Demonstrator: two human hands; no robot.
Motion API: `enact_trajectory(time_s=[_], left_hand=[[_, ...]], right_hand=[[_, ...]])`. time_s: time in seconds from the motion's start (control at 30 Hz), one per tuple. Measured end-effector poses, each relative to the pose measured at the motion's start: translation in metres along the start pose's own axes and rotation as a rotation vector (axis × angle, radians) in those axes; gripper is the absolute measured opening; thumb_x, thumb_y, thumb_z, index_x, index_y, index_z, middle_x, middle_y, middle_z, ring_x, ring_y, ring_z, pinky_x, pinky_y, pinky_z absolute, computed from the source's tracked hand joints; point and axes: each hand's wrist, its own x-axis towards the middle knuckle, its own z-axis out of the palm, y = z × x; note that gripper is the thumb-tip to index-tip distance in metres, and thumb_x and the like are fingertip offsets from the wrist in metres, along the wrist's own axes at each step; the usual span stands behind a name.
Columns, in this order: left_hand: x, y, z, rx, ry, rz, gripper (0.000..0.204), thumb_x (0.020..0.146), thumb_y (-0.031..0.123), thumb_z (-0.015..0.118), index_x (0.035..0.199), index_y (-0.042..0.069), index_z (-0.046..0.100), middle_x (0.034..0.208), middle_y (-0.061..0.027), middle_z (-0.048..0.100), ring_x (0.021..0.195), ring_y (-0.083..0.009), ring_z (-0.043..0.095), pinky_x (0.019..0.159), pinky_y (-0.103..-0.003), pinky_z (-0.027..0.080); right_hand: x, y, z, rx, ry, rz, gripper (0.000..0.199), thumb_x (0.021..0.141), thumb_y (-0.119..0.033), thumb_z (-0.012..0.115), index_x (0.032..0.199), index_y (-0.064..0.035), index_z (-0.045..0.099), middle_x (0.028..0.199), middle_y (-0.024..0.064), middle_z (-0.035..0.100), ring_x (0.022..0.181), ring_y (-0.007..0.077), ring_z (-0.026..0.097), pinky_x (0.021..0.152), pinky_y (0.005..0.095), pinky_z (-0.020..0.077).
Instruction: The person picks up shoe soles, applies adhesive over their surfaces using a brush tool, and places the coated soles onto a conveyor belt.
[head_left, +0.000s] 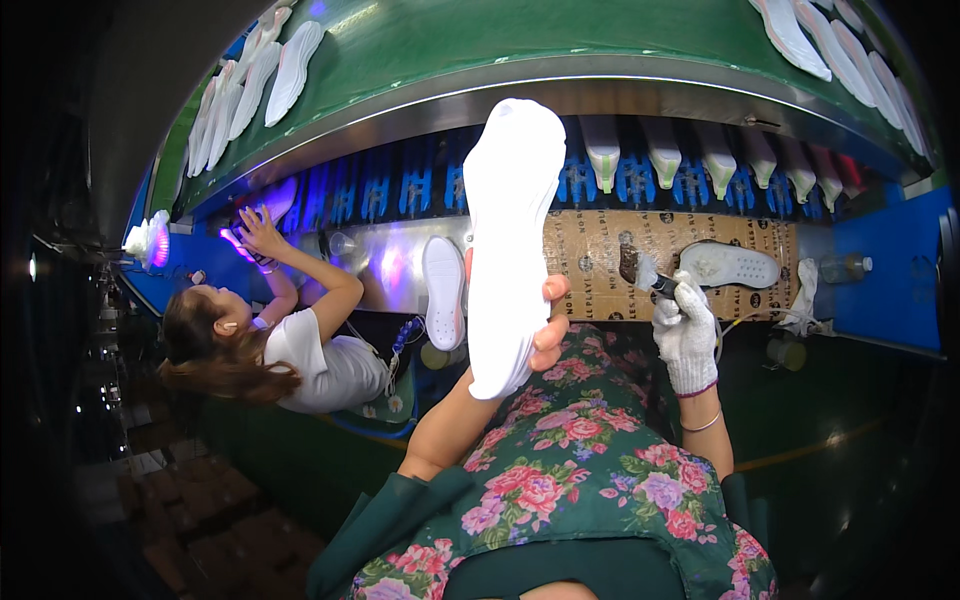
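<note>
My left hand (548, 325) grips a long white shoe sole (508, 240) by its lower edge and holds it upright in front of me. My right hand (686, 335), in a white knit glove, holds a small brush (650, 277) with a dark handle beside the sole, over a brown cardboard sheet (600, 250). Another white sole (728, 266) lies on that cardboard just right of the brush. A third white sole (443, 292) stands on the steel ledge to the left of the one I hold.
A green conveyor belt (450, 40) above carries rows of white soles (255, 80). Blue racks (640, 175) under it hold more pieces. A co-worker in a white shirt (320, 365) reaches up at the left. A white rag (803, 295) and a bottle (845, 267) sit at right.
</note>
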Motion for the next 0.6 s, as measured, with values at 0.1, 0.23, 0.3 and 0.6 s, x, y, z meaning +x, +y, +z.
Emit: enact_trajectory(time_s=[0.1,0.23,0.3,0.6], left_hand=[[0.003,-0.003,-0.001,-0.018,-0.069,-0.042,0.092,0.084,0.074,0.047,0.119,-0.011,0.039,0.118,-0.0177,0.041,0.094,-0.0418,0.052,0.071,-0.051,0.049],[0.004,-0.007,-0.001,0.022,-0.066,-0.095,0.099,0.079,0.078,0.049,0.124,-0.009,0.039,0.118,-0.0214,0.044,0.095,-0.0414,0.053,0.073,-0.051,0.049],[0.008,-0.011,0.002,0.263,0.065,0.064,0.104,0.075,0.081,0.050,0.128,-0.008,0.039,0.116,-0.0241,0.049,0.094,-0.0425,0.056,0.072,-0.050,0.050],[-0.008,0.002,-0.010,1.325,0.483,0.247,0.100,0.082,0.076,0.043,0.145,0.001,0.025,0.130,-0.0230,0.049,0.103,-0.0351,0.061,0.083,-0.042,0.055]], right_hand=[[-0.001,0.002,-0.004,0.023,0.012,0.009,0.015,0.088,-0.003,0.058,0.103,0.0009,0.060,0.075,0.0054,0.056,0.059,0.0126,0.051,0.052,0.0209,0.0422],[-0.003,0.004,-0.008,0.033,0.095,0.001,0.016,0.088,-0.001,0.058,0.103,0.0016,0.061,0.080,0.0079,0.058,0.061,0.0146,0.053,0.052,0.0217,0.0434],[-0.004,0.003,-0.008,0.058,0.058,-0.008,0.015,0.088,-0.001,0.059,0.102,0.0013,0.061,0.080,0.0075,0.058,0.060,0.0144,0.053,0.052,0.0219,0.0437],[-0.003,-0.017,-0.006,0.103,-0.040,-0.078,0.023,0.087,-0.005,0.059,0.109,-0.0002,0.058,0.093,0.0128,0.063,0.062,0.0124,0.051,0.053,0.0216,0.0434]])
